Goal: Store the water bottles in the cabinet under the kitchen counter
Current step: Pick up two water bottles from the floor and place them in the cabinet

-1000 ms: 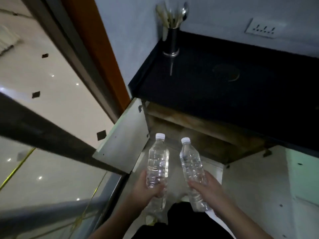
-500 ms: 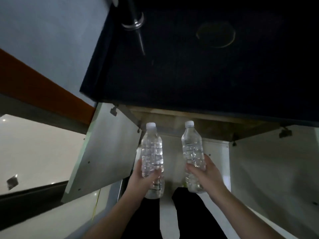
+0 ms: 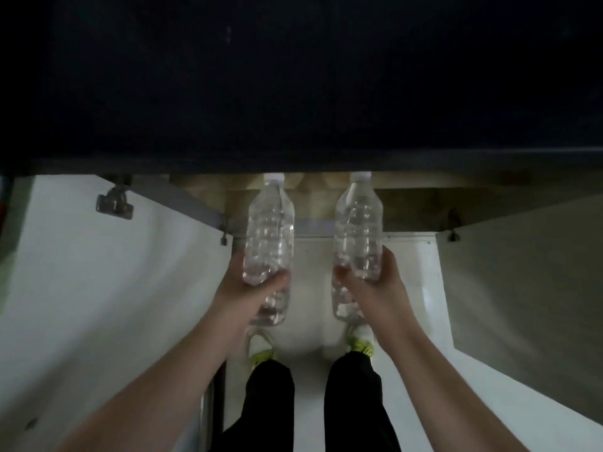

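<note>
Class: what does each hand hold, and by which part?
Left hand grips the left bottle by its lower body; right hand grips the right bottle likewise.

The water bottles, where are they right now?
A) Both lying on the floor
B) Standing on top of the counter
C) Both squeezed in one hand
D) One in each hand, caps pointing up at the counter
D: the left hand grips the left bottle and the right hand grips the right bottle, both upright with white caps just under the dark counter edge.

Bare forearms, no sleeves showing. Black trousers (image 3: 354, 402) over white shoes (image 3: 259, 345) with yellow-green laces (the toes are partly hidden).
</note>
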Demonstrator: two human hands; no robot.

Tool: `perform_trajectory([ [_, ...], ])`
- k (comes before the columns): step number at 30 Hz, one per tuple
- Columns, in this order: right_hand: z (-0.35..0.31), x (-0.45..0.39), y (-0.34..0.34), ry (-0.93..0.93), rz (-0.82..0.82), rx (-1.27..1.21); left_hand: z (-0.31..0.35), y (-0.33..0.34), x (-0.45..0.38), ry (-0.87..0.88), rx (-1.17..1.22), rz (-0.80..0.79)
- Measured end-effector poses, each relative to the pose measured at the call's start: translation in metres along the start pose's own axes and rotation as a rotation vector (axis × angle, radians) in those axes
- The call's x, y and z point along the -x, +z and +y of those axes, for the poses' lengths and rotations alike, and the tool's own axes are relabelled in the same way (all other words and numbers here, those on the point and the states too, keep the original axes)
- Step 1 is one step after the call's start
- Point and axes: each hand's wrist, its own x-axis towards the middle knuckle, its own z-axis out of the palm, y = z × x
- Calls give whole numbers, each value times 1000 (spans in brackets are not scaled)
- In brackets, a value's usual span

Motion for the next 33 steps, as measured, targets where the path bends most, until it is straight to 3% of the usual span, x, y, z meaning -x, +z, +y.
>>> perform_trajectory([
  [10, -7, -73, 35, -186, -104, -18, 24, 2, -86, 112, 11, 23],
  [15, -12, -101, 47, -292, -5, 96, 25, 17, -121, 135, 7, 111],
  [26, -22, -137, 72, -344, 161, 125, 29, 34, -151, 226, -56, 229],
  [33, -26, -154, 80, -368, 221, 214, 29, 23, -161, 348, -261, 294],
])
